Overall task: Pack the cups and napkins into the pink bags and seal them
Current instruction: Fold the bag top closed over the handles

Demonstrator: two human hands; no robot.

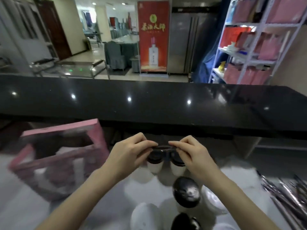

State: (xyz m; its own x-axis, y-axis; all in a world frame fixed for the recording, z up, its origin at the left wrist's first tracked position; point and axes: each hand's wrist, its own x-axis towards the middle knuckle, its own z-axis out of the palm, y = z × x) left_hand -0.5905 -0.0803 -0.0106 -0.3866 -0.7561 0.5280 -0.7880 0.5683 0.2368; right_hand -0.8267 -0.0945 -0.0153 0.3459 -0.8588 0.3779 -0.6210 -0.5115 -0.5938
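A glossy black counter (149,100) runs the full width beyond the grips, and below it lies the white tabletop (25,205) that carries the things. Far beyond the grips and to their right stands a white shelf (259,25) stocked with pink bags, and a red banner (153,37) stands on the floor past the counter. Left of the left grip is an open pink bag (61,128), tilted and blurred, with something pale inside. Just under the grips stand two white cups with dark lids: the left cup (155,166) below the left grip and the right cup (177,169) below the right. Closer to the person than the grips are a near cup (186,193) and a nearest cup (184,221), both dark-lidded and blurred. The left grip (131,153) and right grip (192,155) face each other with fingertips almost meeting. Each pinches one end of a dark strip (163,147) held just above the two cups — what the strip is, I cannot tell.
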